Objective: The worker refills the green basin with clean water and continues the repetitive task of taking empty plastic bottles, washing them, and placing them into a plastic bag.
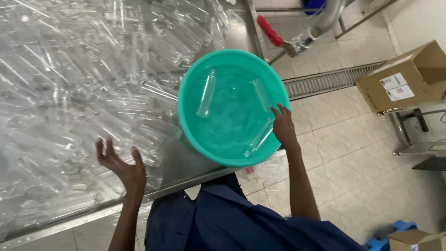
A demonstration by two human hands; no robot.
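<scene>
Teal round plastic basin (232, 58) is sitting at the near right corner of the stainless steel table (195, 174), its right side hanging slightly past the table edge above the beige tiled floor (344, 153). Inside it three clear plastic tubes are lying apart from one another: one (206, 93) slanting on the left, one (261, 95) toward the upper right, and one (259, 137) lying low on the right. The person's right hand (282, 126) is resting on the basin's right rim, fingers curling over the edge into the bowl and lying close together, the fingertips just beside the lower right tube; whether they are touching it I cannot tell. The left hand (121, 165) is hovering over the table to the left of the basin, palm open, fingers spreading apart and holding nothing, right at the near edge of a big heap of clear plastic tubes (83, 83) that is covering most of the tabletop. The person's dark blue garment (232, 223) is showing below the table edge. A brown cardboard box (409, 76) with white labels is sitting on a metal stand to the far right, near a metal floor drain grate (325, 81), and a red-handled valve (272, 30) is projecting from a pipe behind the basin.
</scene>
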